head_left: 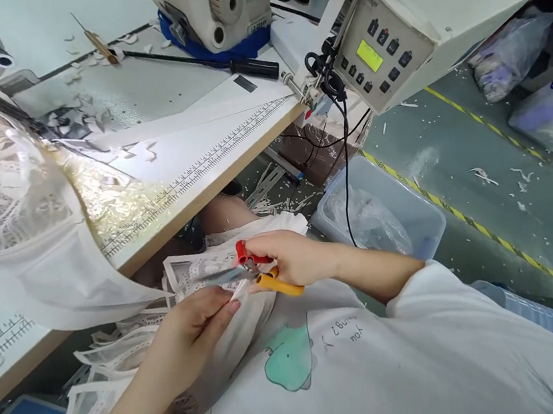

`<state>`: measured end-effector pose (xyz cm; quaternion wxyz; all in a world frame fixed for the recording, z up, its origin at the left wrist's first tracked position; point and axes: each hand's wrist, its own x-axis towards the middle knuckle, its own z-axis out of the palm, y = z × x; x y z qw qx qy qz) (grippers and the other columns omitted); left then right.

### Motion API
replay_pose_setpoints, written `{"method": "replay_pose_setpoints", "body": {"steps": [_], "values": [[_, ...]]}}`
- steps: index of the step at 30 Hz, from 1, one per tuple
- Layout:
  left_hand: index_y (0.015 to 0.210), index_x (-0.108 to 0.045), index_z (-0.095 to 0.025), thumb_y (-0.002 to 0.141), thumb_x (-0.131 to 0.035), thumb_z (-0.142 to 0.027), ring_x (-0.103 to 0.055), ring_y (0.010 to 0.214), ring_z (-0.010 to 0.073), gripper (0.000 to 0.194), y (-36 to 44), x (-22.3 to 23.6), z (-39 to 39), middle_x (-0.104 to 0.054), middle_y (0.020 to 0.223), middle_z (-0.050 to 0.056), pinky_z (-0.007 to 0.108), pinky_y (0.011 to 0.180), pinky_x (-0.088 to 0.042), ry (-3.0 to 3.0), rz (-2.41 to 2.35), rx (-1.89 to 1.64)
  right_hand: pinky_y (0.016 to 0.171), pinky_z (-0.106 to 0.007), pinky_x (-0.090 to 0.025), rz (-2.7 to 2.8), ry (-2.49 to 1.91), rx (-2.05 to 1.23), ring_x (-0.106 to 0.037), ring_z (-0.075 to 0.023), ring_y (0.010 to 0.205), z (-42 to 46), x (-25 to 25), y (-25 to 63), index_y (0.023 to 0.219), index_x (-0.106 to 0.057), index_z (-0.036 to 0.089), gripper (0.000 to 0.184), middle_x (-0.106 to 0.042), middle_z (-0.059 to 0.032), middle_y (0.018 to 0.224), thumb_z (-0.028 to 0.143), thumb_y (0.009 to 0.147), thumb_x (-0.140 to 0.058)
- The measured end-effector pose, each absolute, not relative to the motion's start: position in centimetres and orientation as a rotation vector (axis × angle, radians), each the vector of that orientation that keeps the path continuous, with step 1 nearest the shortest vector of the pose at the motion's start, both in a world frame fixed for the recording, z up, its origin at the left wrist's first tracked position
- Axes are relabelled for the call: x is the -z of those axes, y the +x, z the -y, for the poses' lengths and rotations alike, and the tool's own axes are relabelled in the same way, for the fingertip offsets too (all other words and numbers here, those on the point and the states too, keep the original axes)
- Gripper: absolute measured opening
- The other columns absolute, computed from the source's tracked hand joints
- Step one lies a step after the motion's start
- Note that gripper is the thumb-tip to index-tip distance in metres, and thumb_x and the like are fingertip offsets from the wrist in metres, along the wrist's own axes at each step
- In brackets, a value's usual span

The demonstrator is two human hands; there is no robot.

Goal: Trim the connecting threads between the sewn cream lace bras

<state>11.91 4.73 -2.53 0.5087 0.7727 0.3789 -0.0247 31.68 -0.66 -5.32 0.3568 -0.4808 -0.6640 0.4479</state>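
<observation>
My right hand (295,256) grips scissors (249,264) with one red and one yellow handle. Their blades point left, over white lace fabric. Just below the blades, my left hand (202,320) pinches the edge of a white garment piece (240,297) between thumb and fingers. More white lace pieces (105,389) hang below the table edge and lie across my lap. On the table at the left rests a white lace garment (21,225), its lower corner trailing down toward my left hand.
A sewing machine (215,13) stands at the back of the table, with a ruler strip (211,164) along its front edge. A control box (388,45) with a lit display juts out at right. Below it, a clear plastic bin (408,207) sits on the scrap-strewn floor, a black cable dangling into it.
</observation>
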Motion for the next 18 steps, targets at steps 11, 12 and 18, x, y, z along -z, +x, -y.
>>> {"method": "replay_pose_setpoints", "body": {"steps": [11,12,18], "values": [[0.074,-0.058,-0.022,0.088,-0.044,-0.021,-0.057,0.059,0.0084,0.02,11.1,3.9,-5.6,-0.059,0.064,-0.003,0.015,0.055,-0.042,2.221,-0.564,-0.188,0.06,-0.021,-0.042,1.397,-1.226,-1.32,-0.053,-0.0112,0.07,0.4,6.1,30.9,0.069,-0.039,0.019,0.027,-0.056,0.0014,0.075,0.024,0.069,-0.065],[0.074,-0.058,-0.022,0.089,-0.044,-0.022,-0.058,0.06,0.0087,0.02,11.1,3.9,-5.6,-0.06,0.065,-0.002,0.015,0.056,-0.043,2.229,-0.572,-0.182,0.059,-0.021,-0.041,1.417,-1.23,-1.292,-0.052,-0.0105,0.069,0.3,6.2,30.8,0.069,-0.039,0.019,0.026,-0.056,0.0021,0.074,0.02,0.068,-0.064],[0.09,-0.062,-0.025,0.088,-0.044,-0.036,-0.066,0.069,0.0137,0.021,9.2,4.2,-5.5,-0.07,0.078,-0.001,0.02,0.059,-0.048,2.384,-0.738,-0.122,0.057,-0.021,-0.038,1.602,-1.285,-1.004,-0.047,-0.0105,0.063,0.2,7.1,30.7,0.072,-0.044,0.018,0.015,-0.055,0.0013,0.071,0.015,0.067,-0.058]]}}
